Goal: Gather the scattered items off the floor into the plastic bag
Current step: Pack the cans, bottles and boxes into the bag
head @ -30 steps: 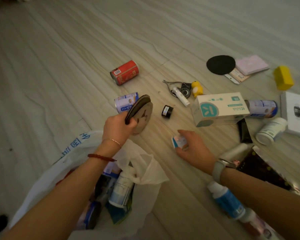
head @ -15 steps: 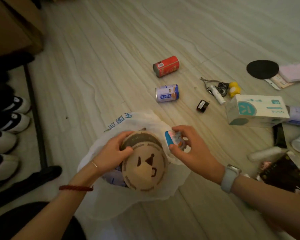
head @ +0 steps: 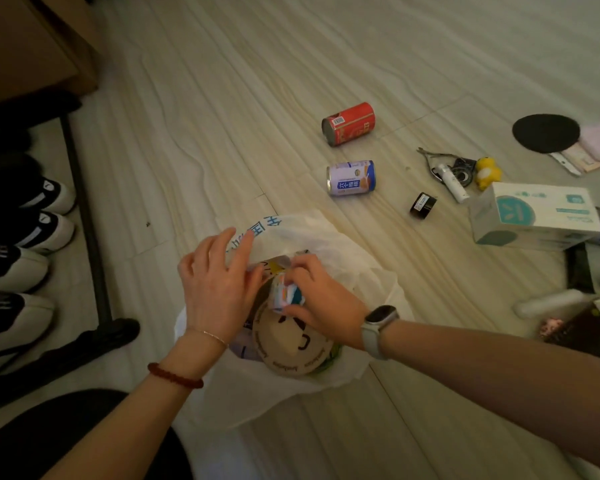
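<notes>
A white plastic bag (head: 329, 237) with blue print lies open on the floor in front of me. Inside it lies a round tan coaster (head: 288, 348) with a drawn face. My right hand (head: 323, 299) pinches a small white-and-blue pack (head: 284, 294) over the bag's mouth. My left hand (head: 219, 285) has its fingers spread straight on the bag's far rim. On the floor beyond lie a red can (head: 349, 123), a purple-and-white can (head: 351, 177), a small black jar (head: 422, 205) and a white-and-teal box (head: 534, 214).
A white tube (head: 451, 182), nail clippers (head: 433, 157), a yellow toy (head: 487, 173) and a black disc (head: 545, 132) lie at the right. Black-and-white shoes (head: 18, 237) line a dark rack (head: 87, 216) at the left. A wooden cabinet (head: 32, 43) stands top left.
My left hand has let go of the coaster, which now lies in the bag, and has moved to the bag's rim. My right hand has brought the small pack over the bag.
</notes>
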`<state>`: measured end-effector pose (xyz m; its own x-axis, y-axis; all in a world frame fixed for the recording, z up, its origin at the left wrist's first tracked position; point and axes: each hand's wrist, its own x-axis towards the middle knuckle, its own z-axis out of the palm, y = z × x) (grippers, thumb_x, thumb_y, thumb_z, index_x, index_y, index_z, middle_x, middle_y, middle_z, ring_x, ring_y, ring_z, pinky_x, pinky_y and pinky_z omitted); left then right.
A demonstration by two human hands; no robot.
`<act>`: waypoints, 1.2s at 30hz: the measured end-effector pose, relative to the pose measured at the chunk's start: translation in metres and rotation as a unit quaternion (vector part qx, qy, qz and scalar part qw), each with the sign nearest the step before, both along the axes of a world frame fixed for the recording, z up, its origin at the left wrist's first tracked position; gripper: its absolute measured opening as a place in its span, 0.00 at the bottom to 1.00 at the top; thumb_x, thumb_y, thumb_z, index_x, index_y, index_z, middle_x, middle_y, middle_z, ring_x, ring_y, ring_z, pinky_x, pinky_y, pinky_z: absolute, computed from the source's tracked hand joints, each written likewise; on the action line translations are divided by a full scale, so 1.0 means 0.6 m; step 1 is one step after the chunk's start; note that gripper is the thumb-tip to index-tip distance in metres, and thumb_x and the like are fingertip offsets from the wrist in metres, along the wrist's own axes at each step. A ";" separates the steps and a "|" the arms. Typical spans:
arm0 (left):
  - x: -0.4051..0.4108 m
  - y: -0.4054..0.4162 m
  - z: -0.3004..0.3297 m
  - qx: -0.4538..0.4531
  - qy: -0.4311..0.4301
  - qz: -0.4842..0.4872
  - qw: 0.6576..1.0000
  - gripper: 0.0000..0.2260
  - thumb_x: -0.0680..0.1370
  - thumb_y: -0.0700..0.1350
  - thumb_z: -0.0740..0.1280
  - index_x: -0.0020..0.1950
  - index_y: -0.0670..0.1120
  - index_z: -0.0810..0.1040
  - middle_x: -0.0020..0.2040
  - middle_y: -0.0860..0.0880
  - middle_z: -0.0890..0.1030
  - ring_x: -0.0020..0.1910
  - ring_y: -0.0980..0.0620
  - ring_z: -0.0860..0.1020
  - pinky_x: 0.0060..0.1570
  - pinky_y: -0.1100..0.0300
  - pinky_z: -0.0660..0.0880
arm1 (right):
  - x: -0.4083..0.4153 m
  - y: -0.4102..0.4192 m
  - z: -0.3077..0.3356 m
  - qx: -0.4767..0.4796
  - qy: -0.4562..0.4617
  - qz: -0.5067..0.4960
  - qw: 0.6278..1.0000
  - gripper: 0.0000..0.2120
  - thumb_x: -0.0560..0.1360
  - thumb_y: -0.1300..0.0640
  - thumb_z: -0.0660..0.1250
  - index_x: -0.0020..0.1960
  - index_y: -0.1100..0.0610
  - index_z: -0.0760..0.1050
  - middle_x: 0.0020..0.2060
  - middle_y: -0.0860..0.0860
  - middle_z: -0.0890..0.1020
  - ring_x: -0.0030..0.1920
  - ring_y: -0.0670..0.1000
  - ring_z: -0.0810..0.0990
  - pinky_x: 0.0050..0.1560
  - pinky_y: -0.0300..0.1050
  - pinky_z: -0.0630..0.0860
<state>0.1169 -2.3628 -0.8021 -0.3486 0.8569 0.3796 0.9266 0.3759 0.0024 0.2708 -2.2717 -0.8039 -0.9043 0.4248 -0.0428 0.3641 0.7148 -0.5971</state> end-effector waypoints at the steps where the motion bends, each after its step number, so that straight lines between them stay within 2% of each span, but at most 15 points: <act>1: -0.009 0.001 -0.004 -0.050 -0.042 0.028 0.997 0.20 0.75 0.54 0.60 0.64 0.46 0.72 0.59 0.40 0.77 0.57 0.41 0.73 0.50 0.47 0.67 | -0.010 0.004 -0.004 0.025 -0.009 0.019 0.999 0.16 0.74 0.55 0.66 0.57 0.62 0.70 0.63 0.58 0.67 0.55 0.56 0.71 0.52 0.44 0.72; 4: -0.031 0.009 -0.016 -0.120 -0.237 0.073 0.961 0.19 0.79 0.52 0.57 0.67 0.46 0.70 0.58 0.40 0.77 0.54 0.39 0.76 0.48 0.49 0.73 | -0.023 0.019 -0.030 0.146 -0.051 0.083 0.984 0.16 0.69 0.56 0.71 0.54 0.60 0.76 0.56 0.58 0.78 0.56 0.59 0.77 0.54 0.51 0.77; 7: -0.032 0.015 -0.020 -0.044 -0.300 0.105 0.947 0.15 0.79 0.50 0.57 0.59 0.44 0.77 0.52 0.40 0.80 0.48 0.41 0.77 0.42 0.54 0.72 | -0.024 0.028 -0.043 0.235 -0.094 0.074 0.965 0.26 0.65 0.46 0.73 0.60 0.55 0.75 0.57 0.52 0.81 0.56 0.54 0.79 0.52 0.48 0.78; 10: -0.022 0.025 -0.015 -0.015 -0.301 0.116 0.946 0.14 0.79 0.49 0.59 0.59 0.45 0.76 0.55 0.41 0.78 0.52 0.43 0.75 0.48 0.51 0.72 | -0.014 0.026 -0.035 0.258 -0.079 0.069 0.961 0.25 0.69 0.46 0.67 0.62 0.56 0.73 0.59 0.51 0.79 0.55 0.53 0.80 0.48 0.44 0.78; 12: -0.009 0.031 -0.010 -0.022 -0.292 0.077 0.953 0.17 0.76 0.48 0.62 0.65 0.46 0.72 0.60 0.42 0.74 0.59 0.43 0.71 0.57 0.46 0.68 | 0.005 0.028 -0.019 0.233 -0.058 0.071 0.968 0.22 0.72 0.51 0.57 0.63 0.56 0.71 0.61 0.53 0.78 0.57 0.54 0.78 0.51 0.46 0.77; 14: 0.014 0.034 -0.001 -0.025 -0.253 0.019 0.967 0.22 0.74 0.51 0.61 0.66 0.46 0.69 0.63 0.43 0.71 0.63 0.42 0.68 0.60 0.44 0.64 | 0.039 0.034 -0.007 0.193 -0.035 0.053 0.979 0.21 0.73 0.52 0.53 0.64 0.55 0.68 0.62 0.55 0.76 0.59 0.55 0.77 0.57 0.49 0.75; 17: 0.066 0.052 0.019 0.002 -0.201 -0.072 0.977 0.23 0.71 0.53 0.58 0.65 0.47 0.70 0.63 0.43 0.72 0.63 0.44 0.68 0.61 0.45 0.63 | 0.115 0.049 -0.003 0.164 -0.016 -0.040 0.985 0.18 0.75 0.54 0.54 0.64 0.55 0.66 0.61 0.56 0.76 0.60 0.57 0.75 0.58 0.51 0.73; 21: 0.159 0.099 0.024 0.005 -0.210 -0.188 0.959 0.20 0.72 0.52 0.58 0.62 0.47 0.73 0.60 0.44 0.76 0.60 0.50 0.67 0.59 0.47 0.66 | 0.237 0.075 -0.010 0.089 -0.015 -0.227 0.970 0.19 0.75 0.54 0.54 0.63 0.58 0.69 0.59 0.58 0.76 0.60 0.55 0.72 0.59 0.49 0.71; 23: 0.218 0.121 0.012 0.000 -0.223 -0.250 0.942 0.19 0.72 0.52 0.59 0.60 0.47 0.74 0.58 0.45 0.77 0.58 0.50 0.68 0.55 0.50 0.69 | 0.310 0.079 -0.011 0.060 -0.031 -0.313 0.947 0.20 0.74 0.53 0.54 0.61 0.60 0.71 0.58 0.60 0.75 0.59 0.58 0.73 0.61 0.47 0.68; 26: 0.315 0.145 -0.018 -0.058 -0.242 -0.341 0.906 0.20 0.70 0.53 0.59 0.59 0.47 0.74 0.55 0.46 0.78 0.55 0.49 0.72 0.49 0.53 0.74 | 0.430 0.075 -0.012 0.047 -0.098 -0.418 0.902 0.18 0.76 0.57 0.58 0.63 0.62 0.70 0.61 0.62 0.73 0.62 0.61 0.71 0.64 0.51 0.66; 29: 0.402 0.162 -0.053 -0.124 -0.216 -0.444 0.861 0.24 0.67 0.57 0.60 0.60 0.48 0.71 0.56 0.46 0.79 0.54 0.47 0.77 0.44 0.53 0.78 | 0.529 0.068 -0.018 0.021 -0.170 -0.523 0.835 0.19 0.76 0.59 0.61 0.66 0.62 0.67 0.63 0.61 0.71 0.64 0.60 0.68 0.66 0.52 0.64; 30: 0.427 0.166 -0.062 -0.151 -0.201 -0.475 0.843 0.25 0.66 0.57 0.63 0.61 0.48 0.70 0.58 0.45 0.78 0.56 0.45 0.77 0.45 0.51 0.78 | 0.552 0.066 -0.022 0.003 -0.187 -0.548 0.815 0.21 0.76 0.58 0.62 0.67 0.61 0.65 0.64 0.62 0.70 0.64 0.60 0.67 0.66 0.53 0.64; 32: 0.466 0.181 -0.074 -0.231 -0.146 -0.534 0.800 0.33 0.66 0.55 0.70 0.68 0.47 0.66 0.68 0.43 0.70 0.67 0.42 0.69 0.57 0.44 0.72 | 0.586 0.063 -0.034 -0.042 -0.210 -0.581 0.785 0.23 0.76 0.54 0.62 0.69 0.61 0.63 0.64 0.62 0.70 0.64 0.61 0.67 0.65 0.54 0.65; 34: 0.489 0.196 -0.088 -0.305 -0.082 -0.567 0.760 0.36 0.69 0.54 0.70 0.73 0.47 0.59 0.74 0.45 0.60 0.73 0.43 0.57 0.66 0.43 0.60 | 0.599 0.054 -0.042 -0.078 -0.199 -0.596 0.774 0.24 0.76 0.51 0.62 0.68 0.60 0.64 0.63 0.61 0.70 0.63 0.59 0.68 0.64 0.53 0.67; 36: 0.498 0.203 -0.100 -0.287 -0.042 -0.600 0.746 0.36 0.61 0.53 0.76 0.66 0.46 0.71 0.66 0.45 0.73 0.65 0.45 0.71 0.58 0.47 0.71 | 0.597 0.034 -0.047 -0.079 -0.172 -0.574 0.796 0.23 0.75 0.50 0.63 0.66 0.59 0.66 0.61 0.58 0.72 0.61 0.55 0.70 0.61 0.49 0.69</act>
